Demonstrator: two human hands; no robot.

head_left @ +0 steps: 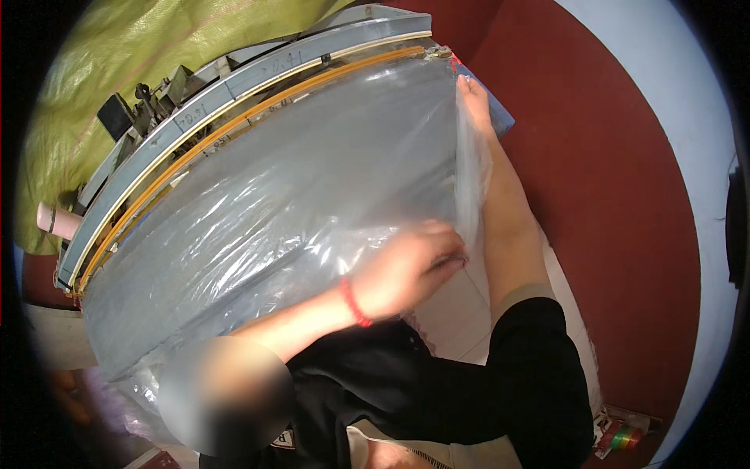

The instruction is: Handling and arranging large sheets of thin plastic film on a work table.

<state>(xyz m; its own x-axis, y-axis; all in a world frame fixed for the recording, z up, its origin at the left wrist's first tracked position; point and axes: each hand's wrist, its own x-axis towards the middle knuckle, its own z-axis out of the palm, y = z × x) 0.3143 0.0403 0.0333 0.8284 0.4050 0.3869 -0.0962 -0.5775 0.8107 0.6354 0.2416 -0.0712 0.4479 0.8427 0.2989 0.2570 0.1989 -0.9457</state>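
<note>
Head view — both hands (pixel 410 270) on clear plastic bag (pixel 297 195)

The grey work surface (pixel 500 117) is covered almost wholly by a clear, glossy plastic sheet (pixel 297 203), so little bare room is left on it. Its far edge is closed off by a curved grey bar with a yellow strip (pixel 234 102), and small dark metal fittings (pixel 141 105) are crowded behind that bar toward the far left corner. The right edge is taken up by the right hand (pixel 474 102) and its forearm, with the sheet's edge raised there. The near edge is blocked by the left hand (pixel 410 270) and a black sleeve (pixel 437 391). Open room is seen only beyond the right edge, over the dark red floor (pixel 609 203).
</note>
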